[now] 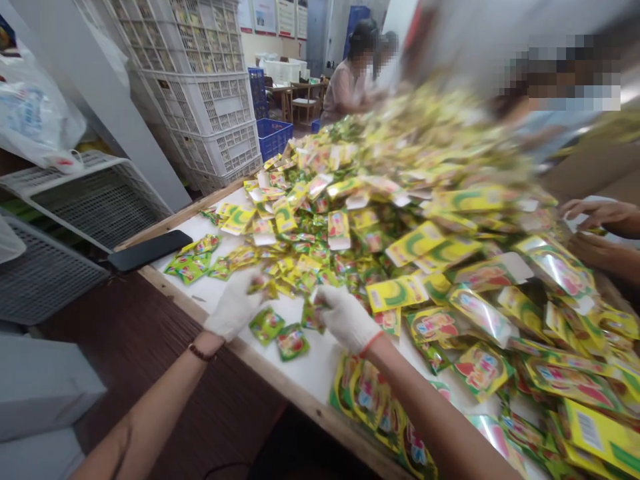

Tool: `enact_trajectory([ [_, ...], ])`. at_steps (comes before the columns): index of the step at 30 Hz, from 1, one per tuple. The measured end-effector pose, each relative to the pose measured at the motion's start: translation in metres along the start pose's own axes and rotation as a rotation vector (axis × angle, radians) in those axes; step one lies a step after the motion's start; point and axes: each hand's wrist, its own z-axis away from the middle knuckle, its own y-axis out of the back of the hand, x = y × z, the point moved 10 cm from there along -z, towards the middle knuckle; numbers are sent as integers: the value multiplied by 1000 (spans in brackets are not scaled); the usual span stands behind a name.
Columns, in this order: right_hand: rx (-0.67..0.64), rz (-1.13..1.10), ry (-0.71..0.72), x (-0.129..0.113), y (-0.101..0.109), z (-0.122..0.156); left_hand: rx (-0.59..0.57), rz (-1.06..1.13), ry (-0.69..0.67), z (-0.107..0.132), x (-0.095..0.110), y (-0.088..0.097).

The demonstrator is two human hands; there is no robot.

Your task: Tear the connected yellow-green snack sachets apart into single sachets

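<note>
My left hand, in a white knit glove with a beaded bracelet at the wrist, is over the near part of the white table. Motion blurs its fingertips at the edge of the small yellow sachets, so I cannot see whether they grip one. My right hand, gloved likewise, has its fingers curled round a small green sachet. Between the hands lie two loose green sachets, one nearer the left and one nearer the right. Several flat printed boxes overlap beneath my right forearm.
A big heap of yellow boxes and sachets covers the table's middle and right. A black phone lies on the left edge. White crates are stacked behind. A co-worker's hands are at the right; other people sit further back.
</note>
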Motion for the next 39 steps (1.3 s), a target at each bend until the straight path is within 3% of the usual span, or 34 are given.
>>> enact_trajectory([
  [2,-21,-128,2,2,10,15,-17,257,6,16,12,-4],
  [5,-93,-318,30,-2,21,41,-183,640,-1,37,46,-28],
  [9,-108,-265,166,-14,33,66,-498,712,-128,60,104,-62],
  [12,-18,-205,124,-3,42,71,-623,789,-164,69,127,-76],
  [17,299,-448,-96,34,65,81,-528,1012,-60,63,129,-82],
  [20,279,-562,-125,42,58,84,-463,1137,18,61,128,-86],
  [25,335,-541,-152,53,62,87,-441,1320,180,66,133,-99],
  [31,521,-487,-200,65,82,97,-256,1497,333,68,130,-97],
  [39,445,-371,-176,58,78,93,-257,1477,250,69,139,-106],
])
